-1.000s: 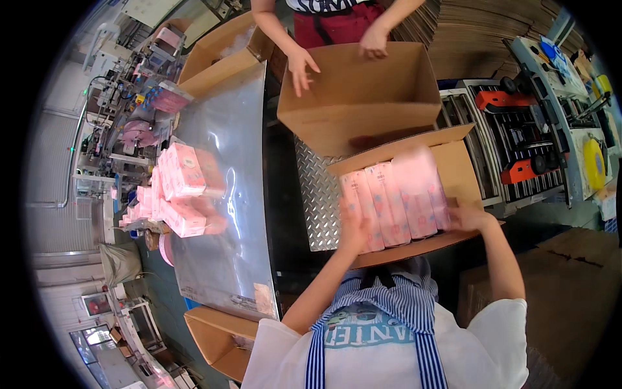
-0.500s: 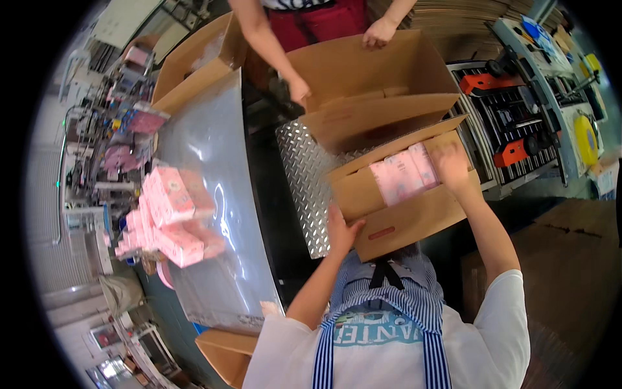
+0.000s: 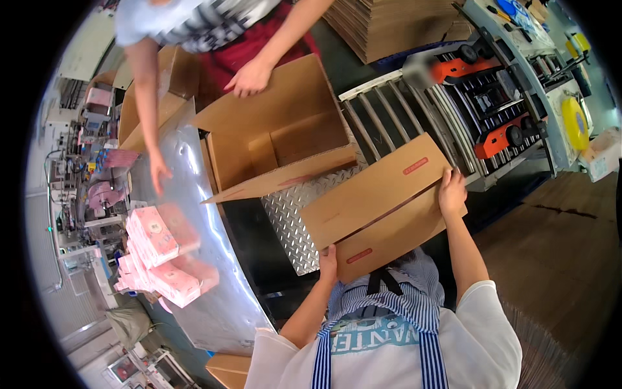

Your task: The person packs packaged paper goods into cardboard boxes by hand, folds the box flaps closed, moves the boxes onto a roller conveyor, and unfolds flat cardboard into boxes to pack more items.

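Observation:
A brown cardboard box [image 3: 382, 201] sits before me at an angle, its two long top flaps lowered nearly together with a narrow dark gap between them. My left hand [image 3: 328, 262] grips its near left corner, thumb up along the edge. At the opposite end, my right hand [image 3: 452, 192] has its fingers bent over the edge. The flaps hide what lies inside. Beyond stands a larger open carton [image 3: 304, 139], no contents visible in it. A co-worker's hand [image 3: 249, 78] rests at its far rim; their other hand [image 3: 157, 172] reaches over the metal table.
Pink packs [image 3: 152, 236] are piled on the shiny metal table [image 3: 214, 318] at left. Diamond-plate metal [image 3: 288, 233] lies under the boxes. A roller conveyor [image 3: 382, 117] leads right to a machine with orange parts [image 3: 499, 139]. Flat cardboard [image 3: 402, 26] is stacked at the back.
The box's flaps have come down over the pink packs inside. My right hand has left the packs for the box's right end. The co-worker and open carton have shifted left.

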{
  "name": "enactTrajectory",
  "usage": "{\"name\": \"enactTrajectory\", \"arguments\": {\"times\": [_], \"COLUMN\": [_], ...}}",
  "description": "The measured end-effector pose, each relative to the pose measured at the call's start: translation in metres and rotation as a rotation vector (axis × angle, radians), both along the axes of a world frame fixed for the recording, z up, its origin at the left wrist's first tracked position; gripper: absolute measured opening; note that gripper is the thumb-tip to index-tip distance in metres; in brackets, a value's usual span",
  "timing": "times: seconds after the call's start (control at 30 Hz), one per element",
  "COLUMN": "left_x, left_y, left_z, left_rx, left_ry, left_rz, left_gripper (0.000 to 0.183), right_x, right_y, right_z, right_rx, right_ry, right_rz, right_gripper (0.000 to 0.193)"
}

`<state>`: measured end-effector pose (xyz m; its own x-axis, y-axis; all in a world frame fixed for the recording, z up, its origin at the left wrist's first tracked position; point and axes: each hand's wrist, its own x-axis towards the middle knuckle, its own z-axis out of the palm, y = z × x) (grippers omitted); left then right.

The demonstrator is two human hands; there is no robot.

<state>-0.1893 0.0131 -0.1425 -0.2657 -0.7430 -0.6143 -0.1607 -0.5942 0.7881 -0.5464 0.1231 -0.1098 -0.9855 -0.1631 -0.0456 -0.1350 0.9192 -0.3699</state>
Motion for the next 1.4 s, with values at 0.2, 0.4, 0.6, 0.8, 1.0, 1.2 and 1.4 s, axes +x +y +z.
{"name": "enactTrajectory", "arguments": {"times": [0.2,0.4,0.6,0.8,1.0,1.2,1.4], "left_x": [-0.069,-0.208,-0.343,-0.411,-0.482,-0.533,-0.563], "left_y": [0.041,0.058,-0.015,-0.005,-0.001,0.000,-0.004], "left_z": [0.011,0.007,0.007,0.006,0.029,0.009,0.004], "left_rx": [0.328,0.364,-0.004,-0.330,-0.448,-0.478,-0.631], "left_ry": [-0.045,0.079,0.164,-0.079,-0.274,-0.202,-0.122], "left_rz": [0.225,0.070,0.043,-0.120,-0.333,-0.491,-0.556], "left_gripper": [0.051,0.054,0.058,0.064,0.072,0.070,0.069], "right_x": [-0.096,-0.249,-0.344,-0.363,-0.343,-0.259,-0.237], "right_y": [-0.057,-0.077,-0.041,-0.007,0.008,0.021,0.029], "right_z": [0.002,0.001,0.005,-0.005,-0.010,0.004,0.005], "right_rx": [0.029,-0.011,-0.010,-0.112,-0.136,-0.223,-0.019], "right_ry": [0.135,0.167,0.490,0.316,0.330,0.144,0.219], "right_rz": [0.314,0.322,0.432,0.548,0.596,0.724,0.914], "right_gripper": [0.032,0.028,0.032,0.040,0.047,0.053,0.053]}}
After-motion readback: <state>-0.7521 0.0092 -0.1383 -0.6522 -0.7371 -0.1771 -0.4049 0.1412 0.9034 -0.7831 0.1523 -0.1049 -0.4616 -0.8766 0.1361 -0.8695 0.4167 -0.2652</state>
